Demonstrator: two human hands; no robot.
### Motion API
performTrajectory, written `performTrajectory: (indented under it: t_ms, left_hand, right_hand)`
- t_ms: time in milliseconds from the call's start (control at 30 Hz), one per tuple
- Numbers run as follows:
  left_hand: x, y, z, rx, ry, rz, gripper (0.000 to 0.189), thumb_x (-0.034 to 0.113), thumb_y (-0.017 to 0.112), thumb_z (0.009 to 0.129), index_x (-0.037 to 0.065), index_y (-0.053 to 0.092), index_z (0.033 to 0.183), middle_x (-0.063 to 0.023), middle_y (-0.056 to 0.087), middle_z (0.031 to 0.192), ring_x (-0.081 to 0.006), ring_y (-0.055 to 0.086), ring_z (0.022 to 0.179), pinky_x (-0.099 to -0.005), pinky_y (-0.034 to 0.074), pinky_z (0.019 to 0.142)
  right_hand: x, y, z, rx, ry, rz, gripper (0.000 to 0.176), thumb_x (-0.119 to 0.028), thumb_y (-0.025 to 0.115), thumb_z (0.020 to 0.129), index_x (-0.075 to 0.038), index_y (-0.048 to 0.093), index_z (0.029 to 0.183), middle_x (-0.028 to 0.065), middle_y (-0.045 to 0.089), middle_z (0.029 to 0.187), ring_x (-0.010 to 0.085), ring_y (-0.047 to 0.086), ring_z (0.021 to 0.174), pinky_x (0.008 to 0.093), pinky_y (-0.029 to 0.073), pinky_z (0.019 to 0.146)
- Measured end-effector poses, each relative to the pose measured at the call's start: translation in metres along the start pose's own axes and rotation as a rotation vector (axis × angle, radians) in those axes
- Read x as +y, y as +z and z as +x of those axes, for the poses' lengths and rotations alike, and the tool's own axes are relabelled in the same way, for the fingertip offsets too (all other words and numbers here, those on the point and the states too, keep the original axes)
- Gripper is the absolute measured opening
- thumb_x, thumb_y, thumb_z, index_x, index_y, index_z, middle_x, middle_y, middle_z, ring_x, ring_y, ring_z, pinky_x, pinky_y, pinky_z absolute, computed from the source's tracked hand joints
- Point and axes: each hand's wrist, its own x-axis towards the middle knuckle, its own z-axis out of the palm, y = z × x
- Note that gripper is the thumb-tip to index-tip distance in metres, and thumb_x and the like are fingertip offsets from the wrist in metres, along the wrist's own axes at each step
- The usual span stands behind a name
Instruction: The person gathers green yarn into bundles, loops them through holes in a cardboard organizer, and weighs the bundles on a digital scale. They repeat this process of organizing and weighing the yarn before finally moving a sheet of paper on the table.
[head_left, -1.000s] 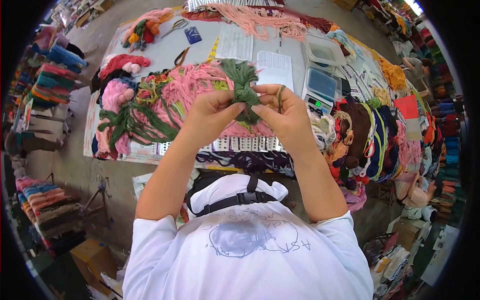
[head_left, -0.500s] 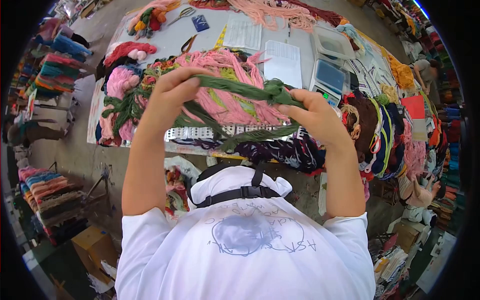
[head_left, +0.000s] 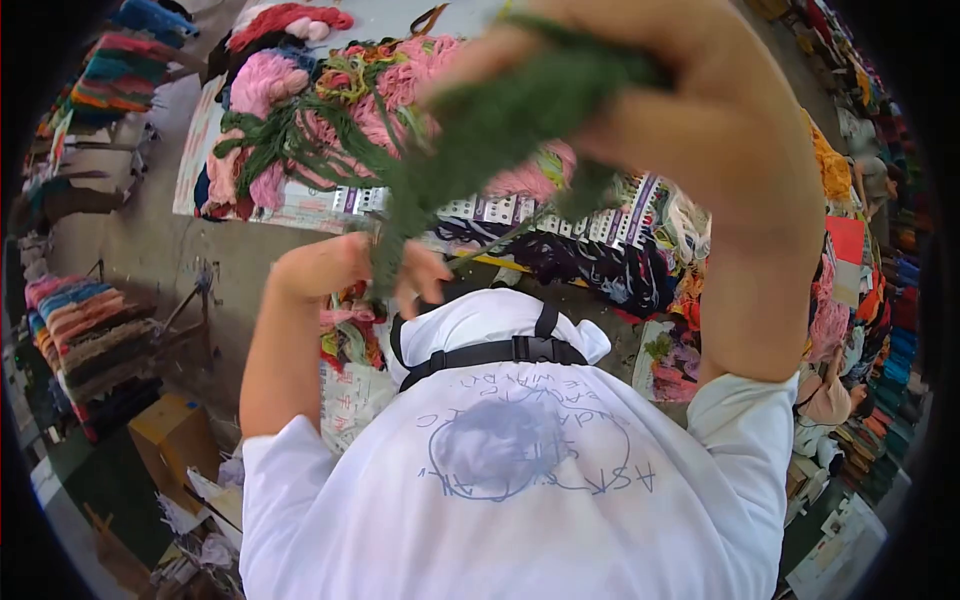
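Observation:
A skein of dark green yarn (head_left: 480, 130) is up close to the camera, smeared by motion. My right hand (head_left: 645, 130) is raised high at the upper right with its fingers closed around the upper part of the skein. Lower down, my left hand (head_left: 328, 264) is at the table's near edge, where the skein's hanging end runs between its bent fingers. Behind the skein lies a heap of pink yarn (head_left: 420, 62) on the table. More loose green yarn (head_left: 335, 140) spreads over the heap's left side.
Dark navy yarn (head_left: 590, 262) lies along the table's front edge beside a white perforated strip (head_left: 490, 208). Light pink yarn (head_left: 268, 80) sits at the left. A rack of coloured yarn (head_left: 85, 325) and a cardboard box (head_left: 170, 437) stand on the floor at left.
My right hand has swung up and toward the camera, carrying the green skein. My left hand has dropped toward my body, and the skein, stretched level before, now hangs at a slant.

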Motion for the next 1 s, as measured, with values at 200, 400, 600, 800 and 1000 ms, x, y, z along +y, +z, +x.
performTrajectory:
  t_ms: [200,400,600,800,1000]
  left_hand:
    - [0.023,0.025,0.020,-0.347,0.616,-0.309,0.085,0.065,0.061,0.068,-0.012,0.050,0.105,-0.0167,0.059,0.075,-0.0212,0.060,0.059,-0.0333,0.051,0.054]
    - [0.058,0.042,-0.053,-0.020,0.742,-0.277,0.035,0.027,0.054,0.084,-0.007,0.052,0.089,-0.0110,0.058,0.067,-0.0126,0.049,0.044,-0.0243,0.037,0.038]
    - [0.100,0.052,-0.073,0.376,0.819,-0.637,0.018,0.016,0.029,0.097,0.002,0.038,0.088,-0.0013,0.036,0.052,-0.0072,0.026,0.033,-0.0207,0.019,0.028]
    - [0.134,0.055,-0.053,0.474,1.150,-0.921,0.037,0.006,0.038,0.092,-0.009,0.027,0.124,-0.0056,0.034,0.077,-0.0124,0.037,0.061,-0.0245,0.034,0.042]
    - [0.074,-0.001,-0.057,0.763,0.607,-0.593,0.018,0.019,0.034,0.097,0.006,0.039,0.087,0.0016,0.031,0.059,-0.0068,0.026,0.044,-0.0211,0.025,0.039]
  right_hand:
    - [0.006,-0.016,0.048,-0.063,0.125,-0.062,0.032,-0.007,0.059,0.079,-0.003,0.059,0.111,0.0045,0.064,0.085,0.0074,0.056,0.075,0.0239,0.040,0.084]
    - [0.088,-0.051,0.004,-0.007,0.436,0.340,0.030,-0.011,0.055,0.084,0.001,0.055,0.111,0.0052,0.062,0.099,-0.0024,0.025,0.044,0.0140,0.022,0.036]
    - [0.086,-0.161,-0.110,0.579,0.348,0.666,0.040,-0.012,0.052,0.088,0.002,0.044,0.125,-0.0068,0.040,0.063,0.0006,0.031,0.048,0.0168,0.025,0.043]
    - [-0.071,-0.192,-0.203,1.035,0.038,0.013,0.036,-0.023,0.032,0.093,-0.003,0.047,0.119,-0.0056,0.014,0.053,0.0043,0.015,0.039,0.0184,0.018,0.035]
    - [-0.077,-0.154,-0.292,1.126,0.054,0.173,0.033,-0.013,0.040,0.094,0.006,0.043,0.121,-0.0042,0.027,0.059,0.0038,0.023,0.047,0.0202,0.020,0.047]
